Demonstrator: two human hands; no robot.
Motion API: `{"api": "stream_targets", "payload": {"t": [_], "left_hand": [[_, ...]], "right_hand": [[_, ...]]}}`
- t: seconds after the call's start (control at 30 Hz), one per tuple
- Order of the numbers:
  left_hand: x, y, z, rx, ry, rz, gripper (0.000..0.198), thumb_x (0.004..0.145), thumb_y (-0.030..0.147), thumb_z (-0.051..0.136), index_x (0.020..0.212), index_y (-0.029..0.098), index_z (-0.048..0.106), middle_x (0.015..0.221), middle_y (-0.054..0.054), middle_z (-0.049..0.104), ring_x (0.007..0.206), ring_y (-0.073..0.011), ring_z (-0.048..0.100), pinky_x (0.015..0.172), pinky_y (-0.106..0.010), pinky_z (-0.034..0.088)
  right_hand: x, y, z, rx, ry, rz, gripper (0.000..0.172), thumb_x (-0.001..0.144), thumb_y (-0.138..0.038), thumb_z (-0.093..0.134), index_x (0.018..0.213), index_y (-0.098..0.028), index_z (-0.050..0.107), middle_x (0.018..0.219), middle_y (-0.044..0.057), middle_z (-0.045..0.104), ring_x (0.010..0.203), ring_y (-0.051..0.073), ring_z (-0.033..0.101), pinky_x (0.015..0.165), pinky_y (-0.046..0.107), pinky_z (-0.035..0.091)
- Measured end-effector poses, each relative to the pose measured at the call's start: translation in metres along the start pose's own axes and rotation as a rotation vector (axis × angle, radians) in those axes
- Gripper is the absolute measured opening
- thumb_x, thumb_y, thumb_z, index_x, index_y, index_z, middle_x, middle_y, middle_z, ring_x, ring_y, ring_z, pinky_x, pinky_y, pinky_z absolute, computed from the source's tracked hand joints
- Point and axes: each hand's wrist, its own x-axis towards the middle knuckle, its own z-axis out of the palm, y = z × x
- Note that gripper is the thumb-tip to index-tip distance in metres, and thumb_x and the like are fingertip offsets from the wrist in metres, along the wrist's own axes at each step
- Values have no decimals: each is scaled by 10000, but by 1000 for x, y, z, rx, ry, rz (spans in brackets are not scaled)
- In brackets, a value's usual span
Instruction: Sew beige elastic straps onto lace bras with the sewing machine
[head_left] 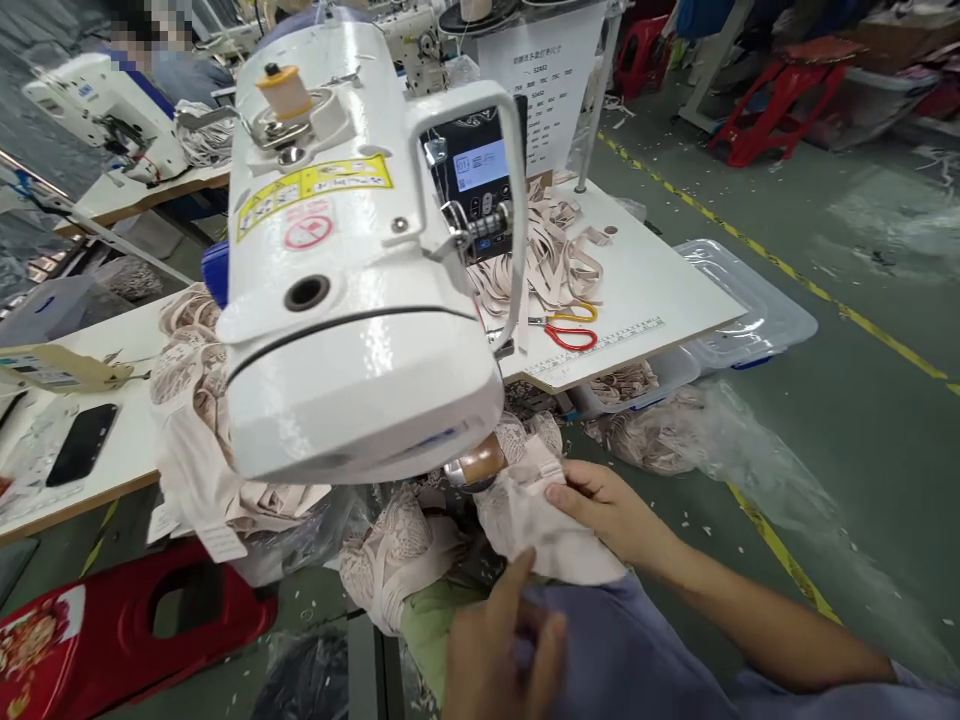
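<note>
A beige lace bra lies partly over my lap, its upper end by the rounded work arm beneath the head of a white sewing machine. My right hand pinches the bra's side band near the strap, thumb on top. My left hand is lower and slightly blurred; its index finger stretches towards the fabric and the other fingers are loosely bent, with nothing seen in them. Whether that fingertip touches the bra, I cannot tell. Another lace bra hangs left of my hands. The needle area is hidden by the machine head.
Scissors with red and yellow handles lie beside a heap of beige straps on the white table. More bras are piled at left, near a black phone. A red stool stands lower left; plastic bins are at right.
</note>
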Motion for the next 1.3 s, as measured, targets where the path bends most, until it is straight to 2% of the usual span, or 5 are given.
{"api": "stream_targets", "payload": {"t": [0.13,0.23,0.43,0.77,1.3], "left_hand": [[27,3,-39,136,100,215,442,956,153,469,1397,174,456,1250,-170,643,1233,-273,581,1002,-414,502],[43,-9,-42,20,-118,-26,251,958,261,459,1106,174,642,1004,-128,697,1049,-262,635,929,-398,498],[43,-50,-25,-613,-213,-833,432,792,587,588,584,211,547,524,-18,505,607,-195,543,642,-315,451],[38,-46,-15,-1059,-38,-885,565,624,698,752,581,187,516,483,74,382,489,-86,419,609,-268,442],[41,-46,-7,-485,139,-711,448,868,559,521,611,192,535,553,21,497,551,-129,443,558,-249,351]], "right_hand": [[6,-10,-3,0,-474,31,595,838,-728,529,815,-142,623,688,-26,504,624,102,439,580,224,366],[14,-13,4,-365,-676,-74,488,941,-578,480,775,-148,640,655,-18,533,596,109,454,552,229,337],[27,16,27,-1320,-304,-534,172,908,-125,542,818,-137,688,691,63,660,626,160,558,555,291,298],[18,31,21,-921,104,-738,241,939,-213,509,1138,-218,646,1041,109,663,977,229,623,819,373,516],[17,39,40,-838,153,-735,245,970,-246,513,910,-202,747,810,69,739,745,179,688,659,292,545]]}}
